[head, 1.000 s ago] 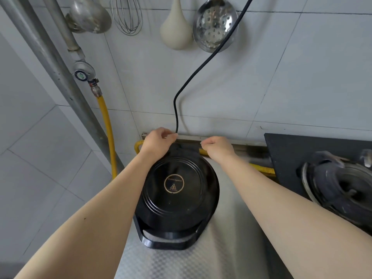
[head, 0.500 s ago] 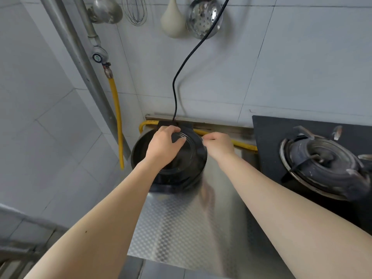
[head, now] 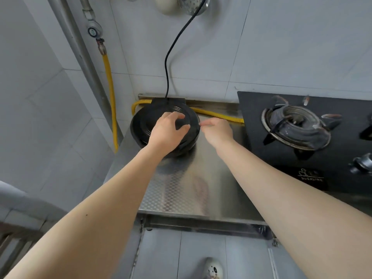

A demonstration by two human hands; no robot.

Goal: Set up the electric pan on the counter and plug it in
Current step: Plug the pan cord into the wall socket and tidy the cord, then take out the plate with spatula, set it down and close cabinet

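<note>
The black round electric pan (head: 145, 125) lies flat at the back left corner of the steel counter (head: 191, 178), its lid closed. Its black cord (head: 166, 63) runs from the pan's back up the tiled wall and out of the frame at the top. My left hand (head: 168, 133) is over the lid with curved fingers, fingertips and thumb touching the lid. My right hand (head: 218, 130) is at the pan's right rim, thumb and forefinger pinched together against the edge.
A black gas stove (head: 340, 158) with a burner (head: 296, 125) fills the counter's right side. A yellow gas hose (head: 218, 115) runs behind the pan and up the wall to a valve (head: 92, 32). Utensils (head: 193, 5) hang above. The counter's front edge is near me, with a shoe (head: 213, 268) below.
My left hand has come from the cord at the pan's back onto the lid. My right hand has stayed at the right rim. My head has drawn back, so the pan looks farther away.
</note>
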